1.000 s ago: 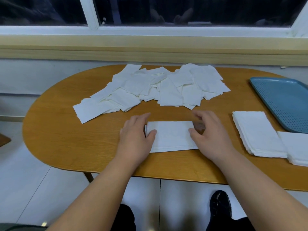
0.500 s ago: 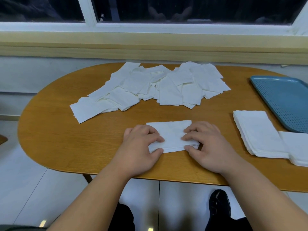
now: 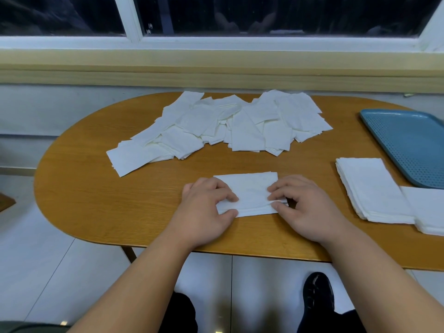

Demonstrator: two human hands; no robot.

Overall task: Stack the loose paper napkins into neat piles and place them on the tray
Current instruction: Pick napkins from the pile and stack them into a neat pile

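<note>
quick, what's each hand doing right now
Left hand: pinches the left end of the napkin stack.
Right hand: pinches the right end of the same napkin stack.

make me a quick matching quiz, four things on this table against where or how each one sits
Things:
1 loose napkins
2 small pile
3 tray
4 finished stack

Place or state:
a blue, at the right end of the table
b pinched by the left hand and right hand
c scattered across the far side
d neat, beside the tray's near edge

Pairs: 1-c, 2-b, 3-a, 4-d
</note>
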